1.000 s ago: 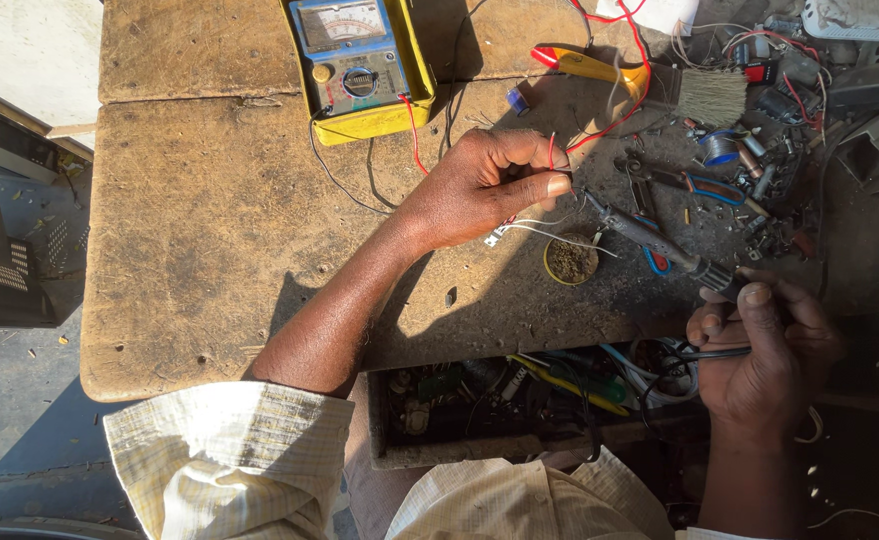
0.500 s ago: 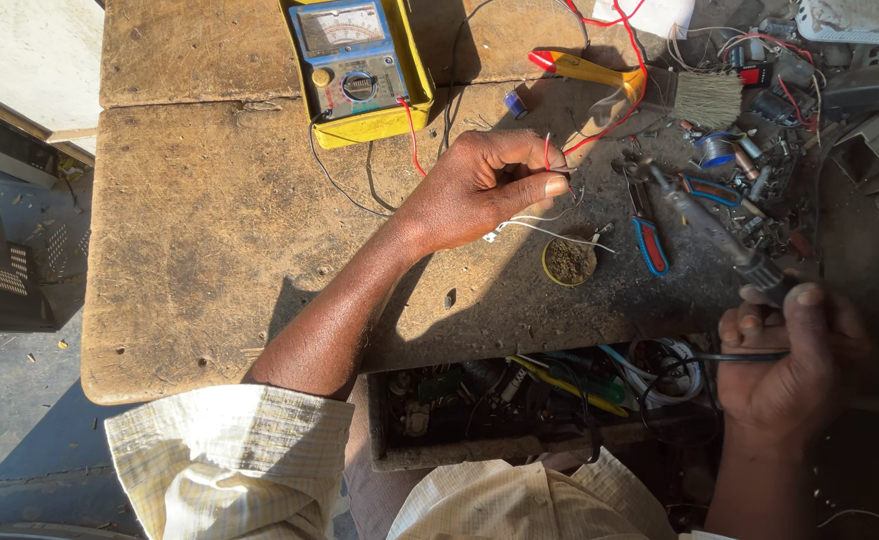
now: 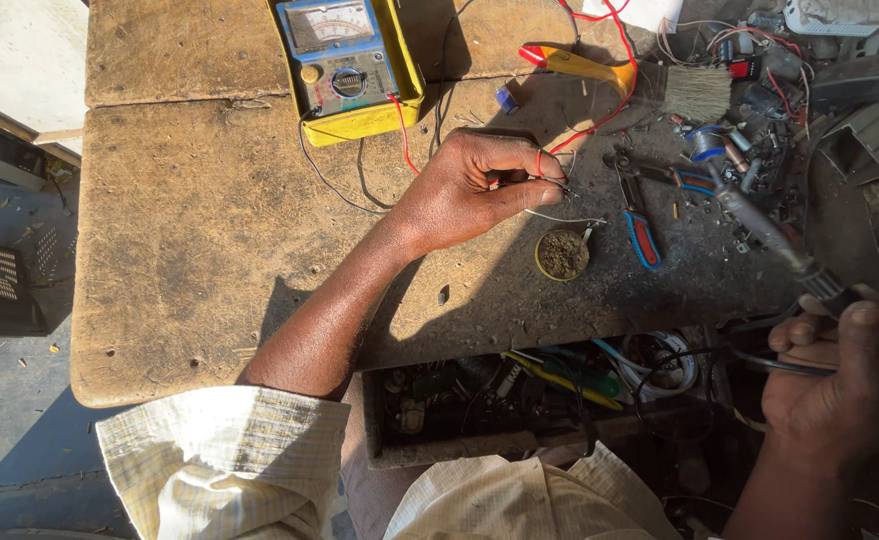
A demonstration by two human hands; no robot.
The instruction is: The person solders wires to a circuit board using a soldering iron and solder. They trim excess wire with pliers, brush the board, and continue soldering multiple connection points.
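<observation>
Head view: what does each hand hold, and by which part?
The left hand pinches a thin wire between thumb and fingertips. The right hand grips a soldering iron by its handle end.

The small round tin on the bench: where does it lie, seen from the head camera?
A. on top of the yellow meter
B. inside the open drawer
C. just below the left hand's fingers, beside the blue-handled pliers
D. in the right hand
C: the small round tin sits on the bench top just below the left hand, with the blue-handled pliers to its right.
</observation>
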